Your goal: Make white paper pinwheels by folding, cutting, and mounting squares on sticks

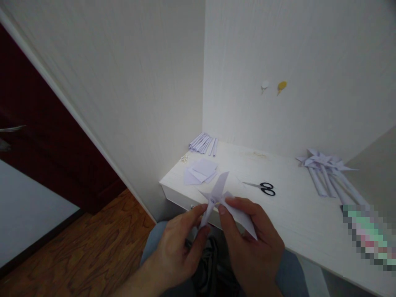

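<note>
Nearest the cam, low center, are two hands w/ bent fingers. L hand (176,243) pinches a rolled paper stick (207,215) betw. thumb & fingertips; R hand (252,247) has thumb & index gripping by a blade of the white paper pinwheel (218,189) at the stick's top end. Pinwheel's held up betw. the hands, seen against the desk's front edge; exact height over it can't be told.

White side wall (123,82) fills upper L, meeting white back wall (293,37) in a corner. White desk (303,218) runs along below, approx. center to R. Dark red door (40,123) stands far L, w/ wood-look floor (86,247) under it. Blue-clad legs (151,243) show under the desk edge.

Pile of finished pinwheels (323,160) lies at desk's R rear, their sticks pointing toward the near side; pixelated item (368,235) just nearer, contents unclear. Loose paper sheets (202,170) overlap at L, w/ a row of paper rolls (201,143) behind, in the corner. Black-handled scissors (260,187) lie mid-desk, blades pointing L. Yellow hook (282,86) & smaller white hook (265,85) are on the back wall. Tiny pale bits (184,158) sit by the rolls, approx. at desk's L edge.
</note>
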### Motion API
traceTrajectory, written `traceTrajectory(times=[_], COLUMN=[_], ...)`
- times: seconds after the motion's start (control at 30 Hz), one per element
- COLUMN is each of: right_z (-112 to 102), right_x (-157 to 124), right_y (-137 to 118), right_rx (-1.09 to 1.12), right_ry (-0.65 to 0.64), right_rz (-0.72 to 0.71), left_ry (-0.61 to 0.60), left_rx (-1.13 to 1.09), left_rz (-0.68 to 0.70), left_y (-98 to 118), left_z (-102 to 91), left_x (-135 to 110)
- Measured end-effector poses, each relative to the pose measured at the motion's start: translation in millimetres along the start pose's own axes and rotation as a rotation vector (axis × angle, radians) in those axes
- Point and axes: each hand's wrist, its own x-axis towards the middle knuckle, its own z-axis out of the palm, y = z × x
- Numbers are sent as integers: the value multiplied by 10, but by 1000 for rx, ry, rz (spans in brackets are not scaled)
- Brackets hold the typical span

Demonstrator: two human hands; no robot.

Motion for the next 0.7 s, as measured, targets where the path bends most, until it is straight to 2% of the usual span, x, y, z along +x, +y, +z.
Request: traceTrajectory(times=[0.07, 0.17, 0.37, 0.5, 0.7], right_z=[3, 16, 51, 55, 31], right_x=[-30, -70, -121, -140, -127], right_y=[10, 14, -25, -45, -65], right_rx=[-8, -4, 159, 150, 137], right_ry=[22, 52, 146, 205, 199], right_rz=[-1, -8, -91, -122, -142], left_ry=[88, 198, 278, 310, 383], left_rx=[43, 73, -114, -213, -287], left_rz=[26, -11, -67, -57, -82], left_y=[21, 73, 149, 152, 186], left_z=[31, 88, 157, 180, 235], left_x=[38, 92, 143, 160, 205])
